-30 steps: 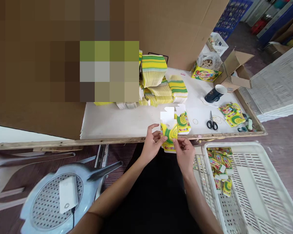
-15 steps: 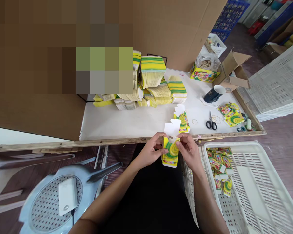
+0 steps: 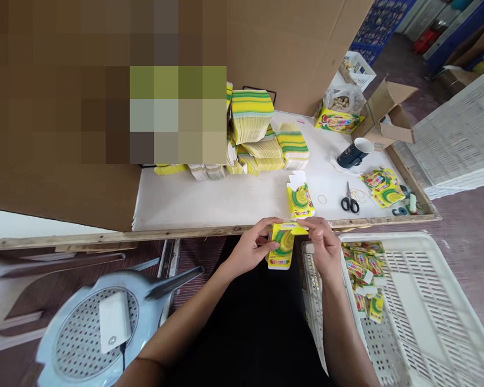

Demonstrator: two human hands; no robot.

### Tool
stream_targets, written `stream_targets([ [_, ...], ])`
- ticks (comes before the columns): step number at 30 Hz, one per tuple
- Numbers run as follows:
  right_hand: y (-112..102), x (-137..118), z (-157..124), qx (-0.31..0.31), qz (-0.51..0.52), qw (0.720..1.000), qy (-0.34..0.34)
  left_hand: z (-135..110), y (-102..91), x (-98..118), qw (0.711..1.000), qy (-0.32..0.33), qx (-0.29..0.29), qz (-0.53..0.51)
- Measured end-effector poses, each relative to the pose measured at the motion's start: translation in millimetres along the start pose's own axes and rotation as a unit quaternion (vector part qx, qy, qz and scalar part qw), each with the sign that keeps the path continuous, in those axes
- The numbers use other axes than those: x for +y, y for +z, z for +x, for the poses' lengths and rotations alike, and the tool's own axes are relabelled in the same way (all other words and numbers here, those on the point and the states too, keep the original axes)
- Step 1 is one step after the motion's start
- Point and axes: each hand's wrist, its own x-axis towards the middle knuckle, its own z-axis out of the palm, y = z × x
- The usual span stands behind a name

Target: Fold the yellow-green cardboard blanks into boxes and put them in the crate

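My left hand [image 3: 252, 248] grips a small yellow-and-green carton [image 3: 283, 250] by its left side, thumb on the printed front. The carton hangs just in front of the table's wooden edge. At its upper right corner, my right hand [image 3: 325, 243] has its fingers closed on a flap. The top flap is folded over and shows a barcode. Just beyond my hands, a similar carton [image 3: 300, 200] lies on the white tabletop [image 3: 210, 201] with its white end flaps raised.
Stacked flat cartons [image 3: 253, 115] fill the table's back. To the right are scissors [image 3: 349, 199], a dark mug [image 3: 354, 153], printed packaging [image 3: 383, 187] and an opened cardboard box [image 3: 391, 126]. A white crate [image 3: 447, 301] with small cartons stands low right; a stool [image 3: 92, 322] bearing a white device is left.
The carton's white upper flap, raised before, is now folded down with its barcode side showing. My right hand has moved slightly right, from the carton's side to the flap. My left hand keeps its hold.
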Motion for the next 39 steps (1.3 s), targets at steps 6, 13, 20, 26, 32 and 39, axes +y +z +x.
stream_targets([
  [6,2.2,2.2,0.6,-0.119,-0.03,0.986,0.116,0.2,4.8,-3.5,0.999,0.018,0.021,0.036],
  [13,10.3,2.4,0.8,-0.107,-0.121,0.98,0.118,0.0,2.7,-4.1,1.0,-0.003,0.003,-0.016],
  [20,8.9,2.3,-2.1,-0.033,-0.055,0.996,0.055,2.9,16.3,-4.5,0.996,-0.029,0.004,-0.09],
  [26,-45.7,-10.8,-12.8,0.172,-0.257,0.951,-0.011,8.1,35.5,-6.9,0.999,0.01,-0.015,-0.044],
  [32,-68.9,19.6,4.9,0.203,-0.394,0.896,-0.02,12.0,30.5,-13.6,0.999,0.014,0.028,0.011],
  [39,3.7,86.1,53.3,0.112,-0.4,0.904,0.101,4.2,21.6,-7.2,0.997,0.009,0.053,0.05],
])
